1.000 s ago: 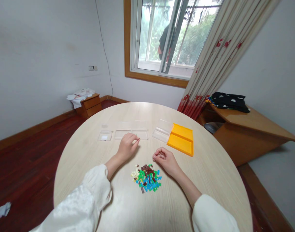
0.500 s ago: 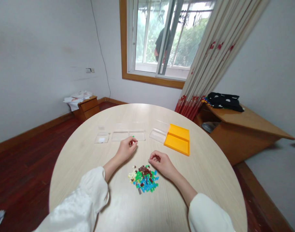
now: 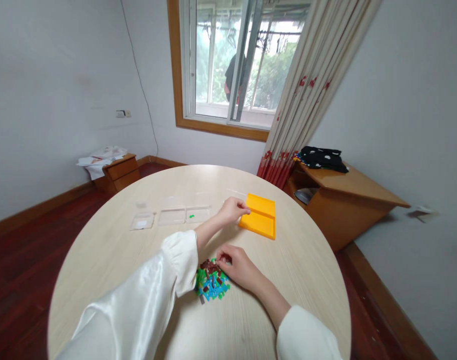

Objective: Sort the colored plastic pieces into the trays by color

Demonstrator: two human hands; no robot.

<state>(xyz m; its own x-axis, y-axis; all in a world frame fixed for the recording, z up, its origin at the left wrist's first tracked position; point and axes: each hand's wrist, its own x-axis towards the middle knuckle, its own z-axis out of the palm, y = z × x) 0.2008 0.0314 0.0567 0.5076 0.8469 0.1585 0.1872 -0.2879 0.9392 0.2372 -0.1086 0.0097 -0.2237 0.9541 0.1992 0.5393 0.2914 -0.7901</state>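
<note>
My left hand (image 3: 234, 210) is closed in a pinch at the left edge of the open yellow box (image 3: 261, 228). Whatever lies between its fingertips is too small to make out. On the table, a heap of small toy building bricks (image 3: 215, 287) in blue, green and brown is partly covered by my left sleeve. My right hand (image 3: 235, 265) rests at the heap's upper right edge, thumb and fingers pinched by the brown bricks (image 3: 210, 266). Its fingertips hide what they may hold. A few green bricks (image 3: 191, 216) lie in a clear plastic box (image 3: 172, 216).
A small clear case (image 3: 142, 221) lies at the table's left. Behind my left hand, another clear box is mostly hidden. The round table (image 3: 112, 275) stands before a window and a curtain (image 3: 299, 95). A wooden cabinet (image 3: 348, 205) is on the right.
My left hand has moved right, from the clear box to the yellow one. My right hand has come down to the brick heap. The view has shifted slightly right.
</note>
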